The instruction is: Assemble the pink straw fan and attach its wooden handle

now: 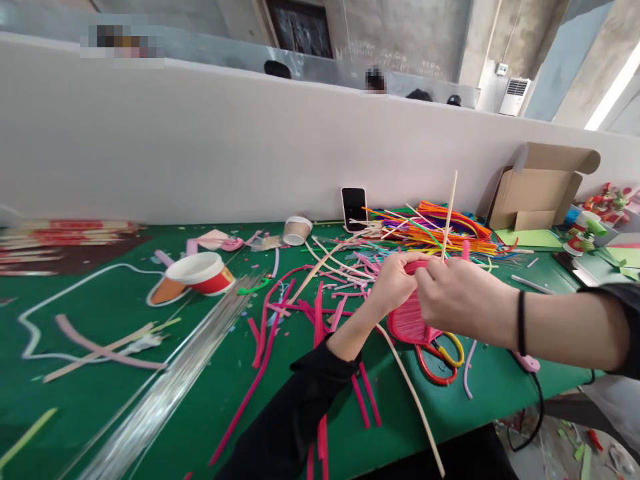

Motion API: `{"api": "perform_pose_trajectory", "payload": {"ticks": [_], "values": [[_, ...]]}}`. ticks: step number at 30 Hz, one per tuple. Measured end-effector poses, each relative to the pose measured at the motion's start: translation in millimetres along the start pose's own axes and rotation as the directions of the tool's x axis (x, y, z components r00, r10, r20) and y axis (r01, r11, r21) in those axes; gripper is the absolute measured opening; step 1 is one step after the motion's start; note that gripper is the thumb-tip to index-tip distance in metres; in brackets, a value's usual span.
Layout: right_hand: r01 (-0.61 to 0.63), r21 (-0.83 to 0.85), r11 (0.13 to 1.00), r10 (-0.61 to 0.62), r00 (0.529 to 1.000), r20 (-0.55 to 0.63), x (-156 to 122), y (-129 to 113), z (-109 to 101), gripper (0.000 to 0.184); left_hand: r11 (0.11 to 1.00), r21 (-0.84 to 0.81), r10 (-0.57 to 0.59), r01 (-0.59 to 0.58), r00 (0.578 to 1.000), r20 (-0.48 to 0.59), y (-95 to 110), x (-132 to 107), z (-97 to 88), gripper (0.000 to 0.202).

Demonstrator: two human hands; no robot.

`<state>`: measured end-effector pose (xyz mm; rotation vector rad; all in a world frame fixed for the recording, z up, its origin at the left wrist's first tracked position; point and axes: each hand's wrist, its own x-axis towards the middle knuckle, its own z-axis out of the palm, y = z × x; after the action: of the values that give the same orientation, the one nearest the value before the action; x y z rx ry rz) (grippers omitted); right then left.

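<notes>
From my remote post I am taking the upright phone [354, 209], which is leaning against the white partition [250, 147], as the reference point. In front of the phone and to its right, above the green table [480, 407], both hands are handling a ribbed pink piece [407, 323] with a rounded outline. The left hand [395, 283] is pinching the upper edge of this piece, its thumb and fingers together on it. The right hand [443, 290], just beside, is gripping the same piece with its fingers curled in, covering much of that side. A pale stick [449, 217] is rising at the top of the right hand; I am unable to tell whether the fingers are clamping it too.

Farther in front of the phone, again to its right, scissors [453, 364] are showing red and yellow handles by the lower edge of the pink piece. Just right of the phone, a pile of coloured stems [445, 223] is lying; well to the right, an open cardboard box [533, 193] is standing. Left of the phone, a small cup [297, 231] is tilting; farther left, a red-and-white cup [213, 281] is resting. In front and to the left, loose pink strips [319, 313] are lying scattered, and beyond them a bundle of shiny wires [165, 393] is stretching toward me.
</notes>
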<state>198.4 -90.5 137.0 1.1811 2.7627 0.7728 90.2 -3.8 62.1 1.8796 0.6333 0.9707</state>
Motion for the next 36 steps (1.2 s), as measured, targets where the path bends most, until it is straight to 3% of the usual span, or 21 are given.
{"api": "perform_pose_trajectory", "payload": {"ticks": [3, 6, 10, 15, 21, 24, 26, 29, 32, 36], "values": [[0.028, -0.164, 0.986, -0.052, 0.988, -0.147, -35, 11, 0, 0.026, 0.993, -0.117, -0.031, 0.028, 0.999, -0.023, 4, -1, -4.2, 0.025], [0.001, -0.173, 0.985, -0.048, 0.963, -0.265, -54, 20, 10, 0.031, 0.987, -0.15, -0.061, 0.06, 0.998, -0.001, 5, -3, -6.2, 0.027], [0.013, -0.157, 0.988, -0.062, 0.947, -0.315, -64, 31, 20, 0.032, 0.991, -0.119, -0.05, 0.054, 0.998, 0.036, 3, -3, -9.0, 0.025], [-0.009, -0.075, 0.997, -0.011, 0.966, -0.259, -68, 44, 23, 0.03, 0.993, -0.11, -0.042, 0.05, 0.997, 0.069, 7, -6, -8.4, 0.024], [0.038, 0.001, 0.999, -0.037, 0.972, -0.23, -64, 48, 14, 0.032, 1.0, -0.02, -0.02, 0.02, 1.0, 0.004, 25, -11, -2.2, 0.023], [0.006, 0.225, 0.974, 0.022, 0.992, -0.121, -61, 52, 1, 0.028, 1.0, -0.028, 0.006, -0.003, 0.993, 0.115, 28, -12, -9.3, 0.024], [-0.078, 0.472, 0.878, 0.098, 0.995, -0.018, -57, 56, -6, 0.02, 0.998, -0.067, 0.018, -0.003, 0.976, 0.217, 28, -13, -16.9, 0.025], [-0.249, 0.774, 0.583, 0.166, 0.968, 0.186, -49, 60, -10, 0.013, 0.996, -0.091, 0.031, -0.002, 0.945, 0.325, 28, -14, -26.5, 0.024], [-0.379, 0.868, 0.321, 0.166, 0.925, 0.343, -41, 60, -5, 0.017, 0.993, -0.121, 0.037, 0.009, 0.926, 0.376, 28, -15, -31.6, 0.021], [-0.395, 0.902, 0.175, 0.16, 0.915, 0.37, -38, 56, 9, 0.023, 0.982, -0.177, 0.026, 0.059, 0.896, 0.443, 28, -16, -36.2, 0.021]]}}
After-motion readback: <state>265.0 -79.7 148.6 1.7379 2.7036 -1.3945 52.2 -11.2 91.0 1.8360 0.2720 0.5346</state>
